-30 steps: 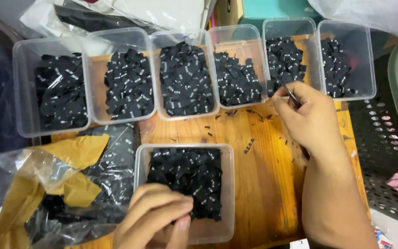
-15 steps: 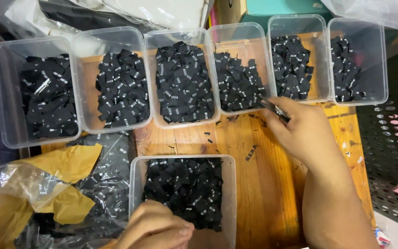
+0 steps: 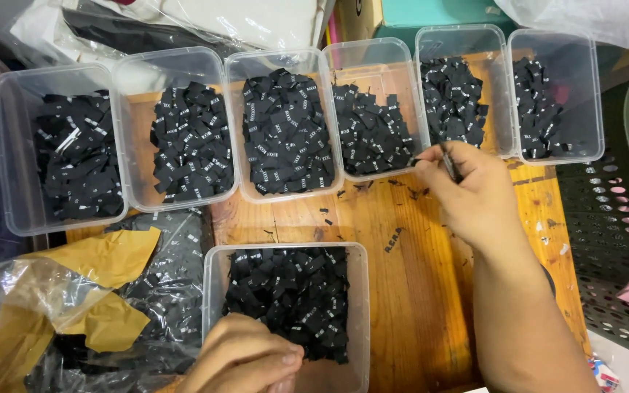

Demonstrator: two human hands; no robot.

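Right hand point(image 3: 478, 200) reached over the bare wooden table point(image 3: 416, 291), fingertips at the near rim of the fourth clear plastic tub point(image 3: 370, 109), counting from the left end of a row of six. The grip was pinched nearly shut on a small dark slip, thin and edge-on; it looked like one of the black woven fabric labels point(image 3: 285, 291), but I could not tell for sure. Left hand point(image 3: 245, 360) rested curled at the near edge of the single clear plastic tub point(image 3: 212, 306), which sat nearer the wearer than the fourth tub and a little left of it. Its fingers were folded in; whether they held a label I could not tell.

Risks, as judged: the pinched slip was light and held only by the tips, so a loose grip could drop it onto the table, short of the fourth tub, among the black scraps point(image 3: 373, 185) already scattered there. The tubs stood rim to rim, so a slightly off release could land the slip in the tub next right of the fourth tub point(image 3: 454, 94). The labels looked alike, so a wrong drop would be hard to spot.

Labels: small black rectangles, each with pale lettering, heaped loose and overlapping in every tub. A crumpled clear plastic bag with yellow paper point(image 3: 89, 291) lay left of the single tub.
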